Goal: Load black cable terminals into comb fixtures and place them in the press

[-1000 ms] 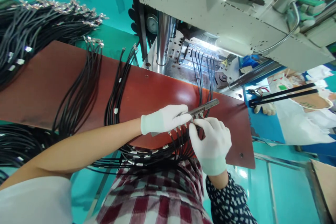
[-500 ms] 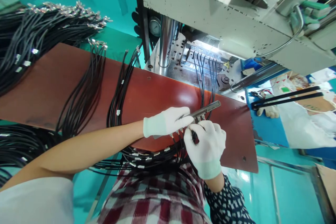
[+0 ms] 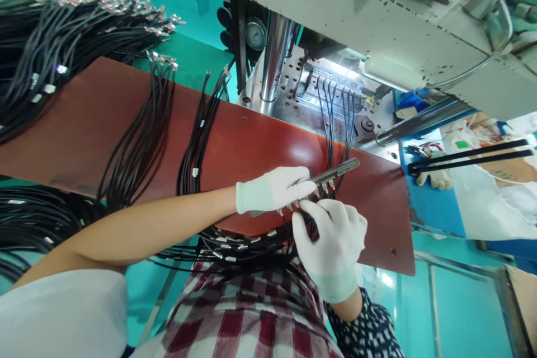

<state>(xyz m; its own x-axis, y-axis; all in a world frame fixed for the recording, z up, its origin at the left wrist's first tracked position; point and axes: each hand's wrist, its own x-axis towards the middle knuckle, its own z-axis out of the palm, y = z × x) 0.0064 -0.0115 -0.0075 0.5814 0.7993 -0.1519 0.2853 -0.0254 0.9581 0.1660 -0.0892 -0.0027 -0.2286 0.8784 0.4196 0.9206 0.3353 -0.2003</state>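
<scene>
My left hand (image 3: 281, 187), in a white glove, is closed around a flat metal bar (image 3: 346, 168) that slants up to the right. Along the bar's lower edge sits a row of small metal connectors (image 3: 325, 186) with black cables behind them. Just below the row, my right hand (image 3: 331, 246), also gloved, has thumb and forefinger curled in at one cable end; the fingertips partly hide it. More black cables (image 3: 251, 246) with white tags hang in a loop between the board and my lap.
A reddish-brown board (image 3: 260, 145) spans the view, carrying two cable bundles (image 3: 142, 134). A larger cable pile (image 3: 50, 56) lies at left. Behind the board stands a press (image 3: 335, 11); several cables run into its lit metal fixture (image 3: 327, 92). A loose glove (image 3: 438, 176) lies at right.
The view has shifted slightly, so the surroundings appear a little to the right. My right forefinger and thumb have moved slightly down from the bar, and their grip looks looser.
</scene>
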